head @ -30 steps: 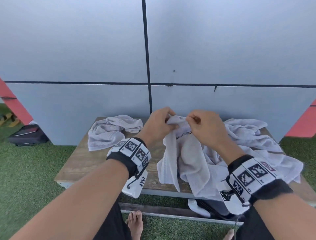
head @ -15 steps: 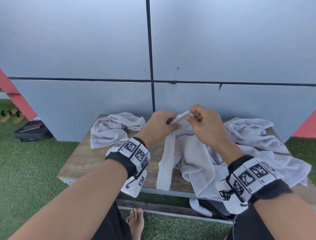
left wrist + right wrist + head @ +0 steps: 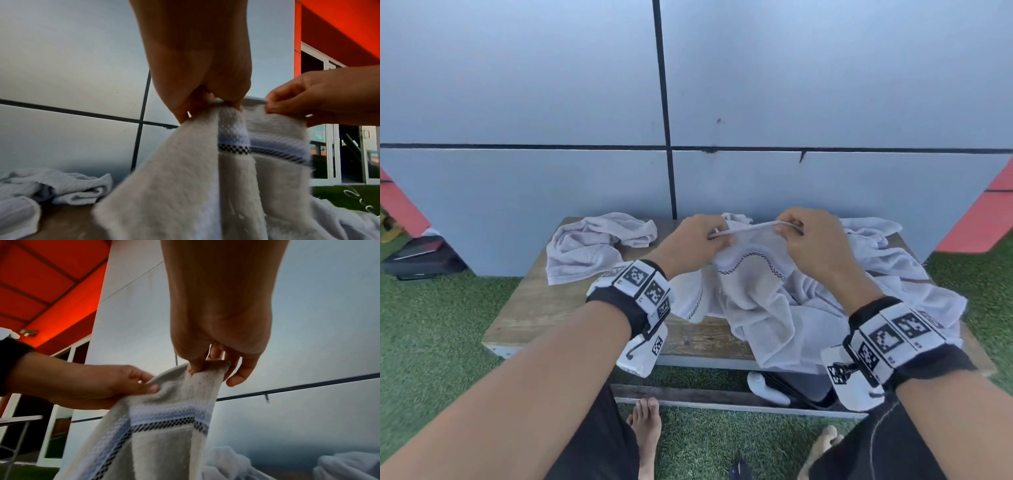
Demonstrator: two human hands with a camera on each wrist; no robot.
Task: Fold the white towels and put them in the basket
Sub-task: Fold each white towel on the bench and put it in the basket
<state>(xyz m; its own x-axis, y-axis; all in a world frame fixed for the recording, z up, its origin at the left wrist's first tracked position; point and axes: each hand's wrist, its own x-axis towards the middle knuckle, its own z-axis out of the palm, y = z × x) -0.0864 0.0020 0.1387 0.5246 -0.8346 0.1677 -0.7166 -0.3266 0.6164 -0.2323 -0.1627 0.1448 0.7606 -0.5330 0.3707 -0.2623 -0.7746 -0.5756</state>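
A white towel (image 3: 750,274) with a black checkered stripe hangs over the wooden table (image 3: 541,308). My left hand (image 3: 710,236) and right hand (image 3: 789,229) each pinch its top hem, a short span apart, and the edge is stretched taut between them. In the left wrist view my left hand (image 3: 207,104) pinches the towel (image 3: 185,178), with the right hand (image 3: 308,105) beside it. In the right wrist view my right hand (image 3: 205,365) nips the hem of the towel (image 3: 164,443), and the left hand (image 3: 127,382) holds the other end. No basket is plainly seen.
A crumpled white towel (image 3: 592,246) lies at the table's back left. A heap of white towels (image 3: 890,274) covers the right side. A grey panelled wall stands right behind the table. Green turf surrounds it. A dark object (image 3: 794,387) sits under the table, by my bare feet.
My hands have moved apart along the towel's top edge, pulling the hem straight between them. The towel's lower part now lies more bunched on the table.
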